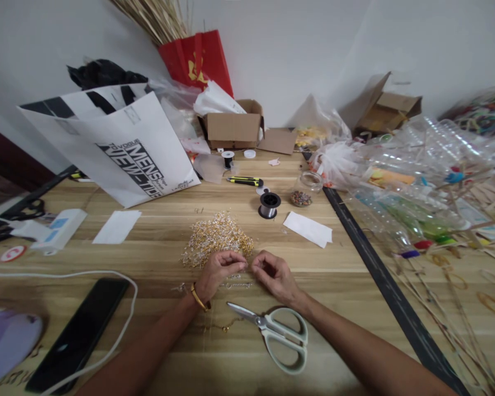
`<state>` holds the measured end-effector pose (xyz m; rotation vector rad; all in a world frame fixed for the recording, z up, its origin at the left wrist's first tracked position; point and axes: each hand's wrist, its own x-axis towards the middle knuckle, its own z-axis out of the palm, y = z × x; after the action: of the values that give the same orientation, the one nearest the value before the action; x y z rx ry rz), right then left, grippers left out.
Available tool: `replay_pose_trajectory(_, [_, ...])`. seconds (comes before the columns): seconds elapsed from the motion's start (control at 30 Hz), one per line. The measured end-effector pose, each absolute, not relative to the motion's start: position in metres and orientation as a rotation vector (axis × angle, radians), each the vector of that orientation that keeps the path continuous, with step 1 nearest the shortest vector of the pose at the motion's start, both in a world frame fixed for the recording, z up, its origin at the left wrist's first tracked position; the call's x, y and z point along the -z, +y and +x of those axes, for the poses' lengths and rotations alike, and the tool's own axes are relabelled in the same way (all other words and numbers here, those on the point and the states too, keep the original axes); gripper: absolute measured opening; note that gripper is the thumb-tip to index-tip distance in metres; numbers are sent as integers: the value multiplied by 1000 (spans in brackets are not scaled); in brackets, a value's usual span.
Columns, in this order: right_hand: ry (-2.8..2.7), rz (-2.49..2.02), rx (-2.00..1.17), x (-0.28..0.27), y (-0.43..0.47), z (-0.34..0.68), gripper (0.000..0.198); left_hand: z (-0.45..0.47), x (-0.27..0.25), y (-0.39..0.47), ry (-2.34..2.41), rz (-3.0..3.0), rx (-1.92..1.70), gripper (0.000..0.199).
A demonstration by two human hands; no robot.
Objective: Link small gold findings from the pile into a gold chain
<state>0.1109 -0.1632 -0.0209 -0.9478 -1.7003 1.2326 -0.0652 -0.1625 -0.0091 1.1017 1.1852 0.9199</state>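
Note:
My left hand (219, 273) and my right hand (274, 275) rest close together on the wooden table (157, 247), fingertips pinched toward each other on something tiny that I cannot make out, perhaps a bead or thin thread. A pile of small gold and silver beads (217, 236) lies just beyond my fingers. Short beaded strands (237, 285) lie under and between my hands. A gold bangle sits on my left wrist. White-handled scissors (278, 333) lie open below my right forearm.
A spool of clear thread (269, 204), a small jar of beads (304, 192), a utility knife (245, 181) and white paper (308, 228) lie beyond the pile. A white shopping bag (119, 146) stands left. A black phone (80, 333) with white cable lies near left. Plastic bottles (416, 181) clutter the right.

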Motion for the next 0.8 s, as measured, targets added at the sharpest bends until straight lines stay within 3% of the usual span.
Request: replay_pose_trajectory(0.8, [-1687,-962,-1242,22,-162,110,20,-65,6,-163,1195,1134,-899,16])
